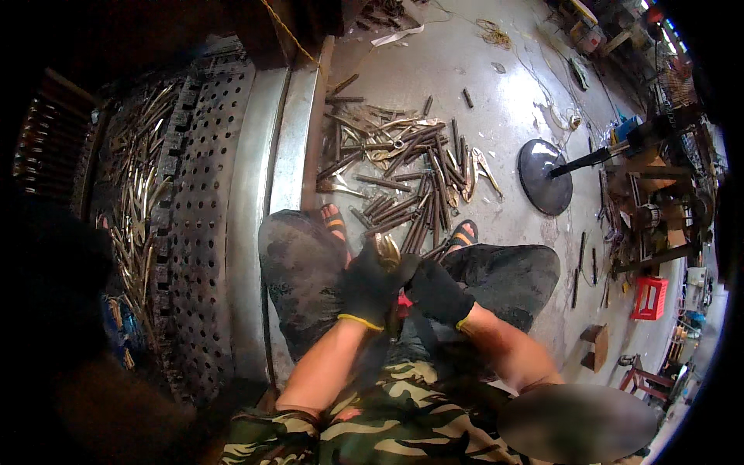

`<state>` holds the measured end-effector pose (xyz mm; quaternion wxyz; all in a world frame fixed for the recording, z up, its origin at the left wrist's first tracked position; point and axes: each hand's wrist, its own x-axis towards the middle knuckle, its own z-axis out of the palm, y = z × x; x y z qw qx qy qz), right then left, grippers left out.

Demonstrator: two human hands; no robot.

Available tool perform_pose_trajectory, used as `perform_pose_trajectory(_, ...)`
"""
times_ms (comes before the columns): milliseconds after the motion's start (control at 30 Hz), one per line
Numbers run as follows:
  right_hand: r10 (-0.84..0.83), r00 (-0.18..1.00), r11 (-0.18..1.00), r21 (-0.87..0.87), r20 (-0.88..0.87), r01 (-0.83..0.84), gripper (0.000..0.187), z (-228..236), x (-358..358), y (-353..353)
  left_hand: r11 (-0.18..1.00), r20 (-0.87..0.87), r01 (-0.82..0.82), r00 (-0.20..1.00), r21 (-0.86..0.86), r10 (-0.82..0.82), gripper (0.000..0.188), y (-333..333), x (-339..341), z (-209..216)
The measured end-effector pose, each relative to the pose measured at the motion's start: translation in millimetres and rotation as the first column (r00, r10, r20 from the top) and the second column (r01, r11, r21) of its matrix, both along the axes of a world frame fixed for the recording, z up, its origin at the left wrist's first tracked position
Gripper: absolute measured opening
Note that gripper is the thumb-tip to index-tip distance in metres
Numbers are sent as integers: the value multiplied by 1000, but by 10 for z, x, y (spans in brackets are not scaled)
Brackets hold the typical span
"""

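Observation:
Both my hands wear black gloves with yellow cuffs and meet between my knees. My left hand is closed around a shiny brass-coloured metal tool piece, which looks like a pliers head; its lower part is hidden by the glove. Right beside it, my right hand has its fingers curled in against the left, and what it grips is hidden. A small red part shows between my wrists. Just beyond my hands, dark metal rods and shiny pliers lie heaped on the floor.
To the left runs a perforated metal bench with a steel edge, and more metal tool pieces lie past it. A round black stand base rests on the floor at right. Farther right are a red stool and cluttered shelving.

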<state>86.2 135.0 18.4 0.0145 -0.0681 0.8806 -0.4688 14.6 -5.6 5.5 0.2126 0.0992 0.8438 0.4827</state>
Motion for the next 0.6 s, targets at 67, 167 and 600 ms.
perform_pose_trajectory(67, -73, 995, 997, -35, 70, 76, 15, -16, -44, 94, 990, 42, 6, 999, 141, -13, 54, -6, -18, -111)
perform_pose_trajectory(167, -52, 999, 999, 16, -4, 52, 15, -135, -133, 290, 960, 128, 16, 990, 279, -54, 53, 11, -47, -258)
perform_pose_trajectory(600, 157, 982, 935, 335, -106, -114, 26, -377, -17, 174, 987, 135, -84, 989, 134, 66, 50, 10, -73, 57)
